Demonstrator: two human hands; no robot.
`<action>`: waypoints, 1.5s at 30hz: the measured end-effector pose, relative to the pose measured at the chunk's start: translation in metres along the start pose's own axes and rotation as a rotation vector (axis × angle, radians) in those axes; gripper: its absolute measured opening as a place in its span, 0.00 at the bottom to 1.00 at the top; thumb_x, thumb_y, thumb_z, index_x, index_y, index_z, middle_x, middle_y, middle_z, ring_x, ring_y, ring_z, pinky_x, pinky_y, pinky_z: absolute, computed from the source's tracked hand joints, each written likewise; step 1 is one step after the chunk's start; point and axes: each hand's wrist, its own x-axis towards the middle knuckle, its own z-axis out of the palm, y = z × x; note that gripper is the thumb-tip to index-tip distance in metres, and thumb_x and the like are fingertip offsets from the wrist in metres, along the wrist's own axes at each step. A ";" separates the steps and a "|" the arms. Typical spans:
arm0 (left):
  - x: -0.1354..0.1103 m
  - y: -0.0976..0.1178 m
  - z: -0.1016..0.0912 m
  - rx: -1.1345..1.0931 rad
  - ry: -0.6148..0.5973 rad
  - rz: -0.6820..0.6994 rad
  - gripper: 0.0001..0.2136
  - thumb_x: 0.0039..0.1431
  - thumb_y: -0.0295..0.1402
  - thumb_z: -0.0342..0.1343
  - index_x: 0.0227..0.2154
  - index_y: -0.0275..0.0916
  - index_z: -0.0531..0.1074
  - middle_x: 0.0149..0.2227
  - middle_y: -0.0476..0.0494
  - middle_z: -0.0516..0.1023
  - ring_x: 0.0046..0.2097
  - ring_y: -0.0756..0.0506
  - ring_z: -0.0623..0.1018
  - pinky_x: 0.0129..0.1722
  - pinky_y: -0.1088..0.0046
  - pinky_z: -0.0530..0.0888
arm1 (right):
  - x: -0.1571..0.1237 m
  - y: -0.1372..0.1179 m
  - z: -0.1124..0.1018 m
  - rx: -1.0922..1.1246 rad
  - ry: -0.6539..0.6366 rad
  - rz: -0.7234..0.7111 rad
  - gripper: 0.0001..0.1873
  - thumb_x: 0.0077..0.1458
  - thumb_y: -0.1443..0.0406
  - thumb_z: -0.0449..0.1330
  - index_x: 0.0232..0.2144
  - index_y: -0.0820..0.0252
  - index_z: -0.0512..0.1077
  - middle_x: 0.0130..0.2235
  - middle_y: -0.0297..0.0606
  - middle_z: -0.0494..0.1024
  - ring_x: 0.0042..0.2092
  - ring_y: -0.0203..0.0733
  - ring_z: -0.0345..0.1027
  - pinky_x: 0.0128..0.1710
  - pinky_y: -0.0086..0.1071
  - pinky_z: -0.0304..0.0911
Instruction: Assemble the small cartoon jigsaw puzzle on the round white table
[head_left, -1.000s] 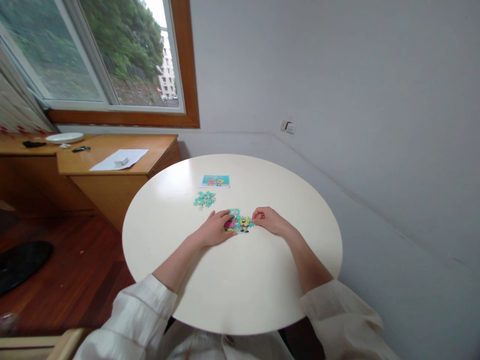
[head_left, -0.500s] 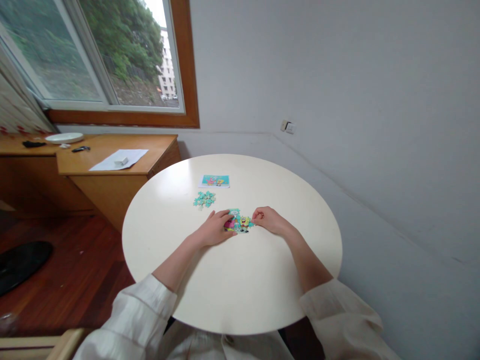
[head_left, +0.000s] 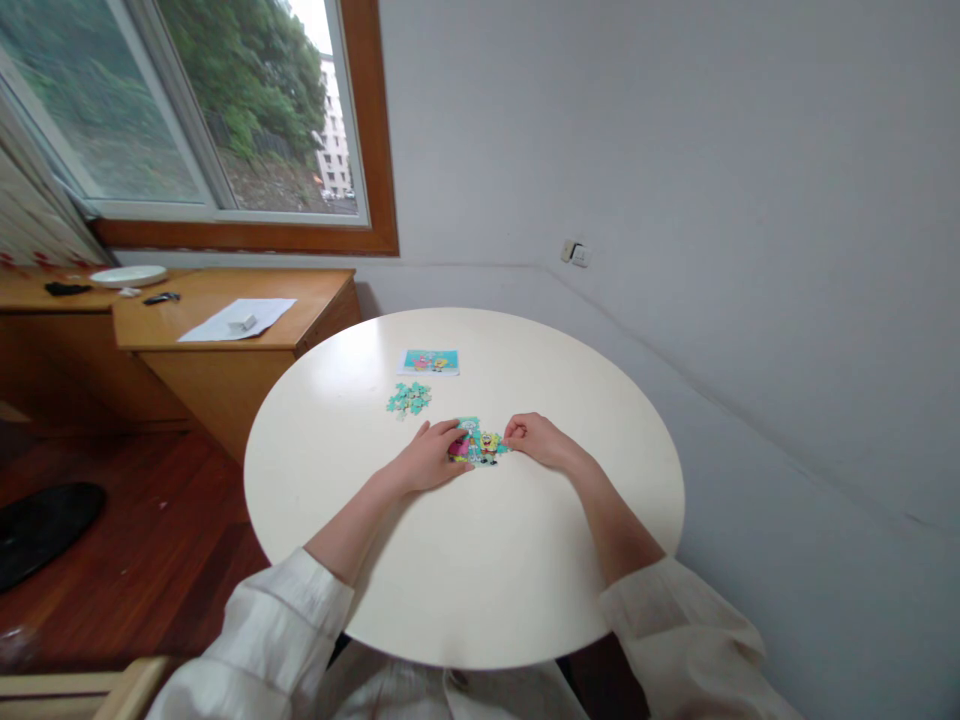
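A partly assembled cartoon jigsaw puzzle (head_left: 480,443) lies in the middle of the round cream table (head_left: 465,580). My left hand (head_left: 430,458) rests on its left side, fingers laid flat over the pieces. My right hand (head_left: 534,439) sits at the puzzle's right edge with the fingers curled in a pinch; whatever is in them is too small to name. A small heap of loose teal puzzle pieces (head_left: 409,399) lies just beyond my left hand. Farther back lies the reference picture card (head_left: 430,361).
A wooden desk (head_left: 225,345) stands left of the table under the window, with a sheet of paper (head_left: 237,319), a white plate (head_left: 128,275) and small dark items on it. A grey wall runs close along the table's right. A dark round object (head_left: 41,525) lies on the wooden floor.
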 end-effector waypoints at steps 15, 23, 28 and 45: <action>0.000 0.001 -0.002 -0.011 -0.011 -0.007 0.26 0.52 0.45 0.52 0.52 0.38 0.61 0.58 0.34 0.59 0.60 0.41 0.58 0.59 0.54 0.49 | -0.003 -0.003 -0.001 0.004 -0.005 0.001 0.04 0.42 0.66 0.58 0.20 0.62 0.67 0.18 0.29 0.64 0.21 0.30 0.54 0.21 0.25 0.49; -0.001 0.001 -0.001 0.006 0.005 -0.004 0.25 0.52 0.44 0.52 0.52 0.38 0.62 0.58 0.34 0.60 0.60 0.41 0.59 0.59 0.57 0.51 | 0.005 0.013 0.002 0.315 0.158 -0.018 0.15 0.40 0.54 0.58 0.23 0.60 0.63 0.14 0.25 0.60 0.18 0.30 0.52 0.20 0.26 0.45; -0.001 0.002 -0.002 0.004 0.005 0.006 0.26 0.53 0.45 0.51 0.52 0.37 0.61 0.58 0.33 0.60 0.60 0.41 0.59 0.59 0.56 0.51 | 0.009 0.016 0.006 0.260 0.286 -0.033 0.13 0.43 0.55 0.56 0.23 0.59 0.64 0.14 0.25 0.58 0.18 0.30 0.48 0.19 0.26 0.44; -0.001 0.000 0.002 -0.100 0.044 0.004 0.24 0.54 0.42 0.50 0.53 0.39 0.60 0.57 0.34 0.61 0.59 0.40 0.60 0.59 0.53 0.48 | 0.006 0.010 0.011 0.123 0.365 -0.090 0.09 0.46 0.60 0.52 0.28 0.59 0.67 0.17 0.26 0.58 0.21 0.33 0.51 0.21 0.27 0.48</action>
